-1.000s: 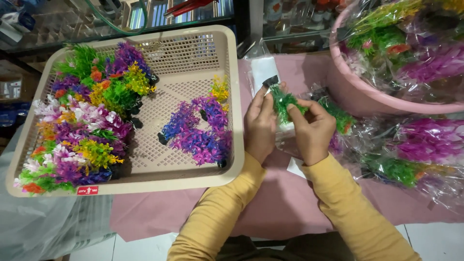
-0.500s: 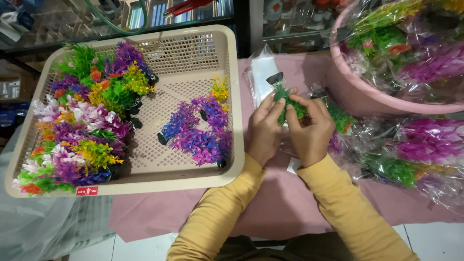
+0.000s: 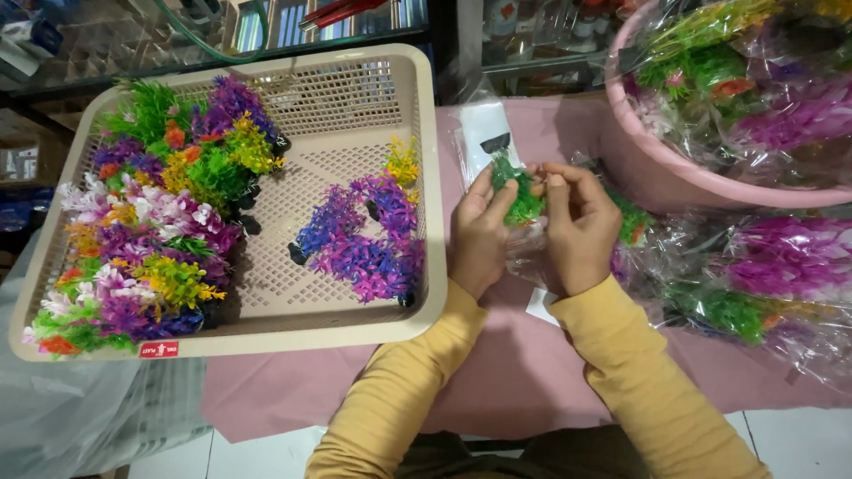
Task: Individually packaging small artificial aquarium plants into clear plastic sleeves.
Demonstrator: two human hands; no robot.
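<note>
Where fingers (image 3: 502,202) meet, perhaps one plant (image 3: 522,200).

To my left sits a beige perforated plastic tray (image 3: 424,177) holding artificial aquarium plants: a dense multicoloured cluster (image 3: 151,222) along its left side, a purple and blue group (image 3: 364,244) near its right wall. A pink cloth (image 3: 497,381) covers the surface before me. At upper right stands a pink basin (image 3: 657,173) filled with cellophane-wrapped plants (image 3: 754,80); more wrapped plants (image 3: 763,275) lie beside it.
</note>
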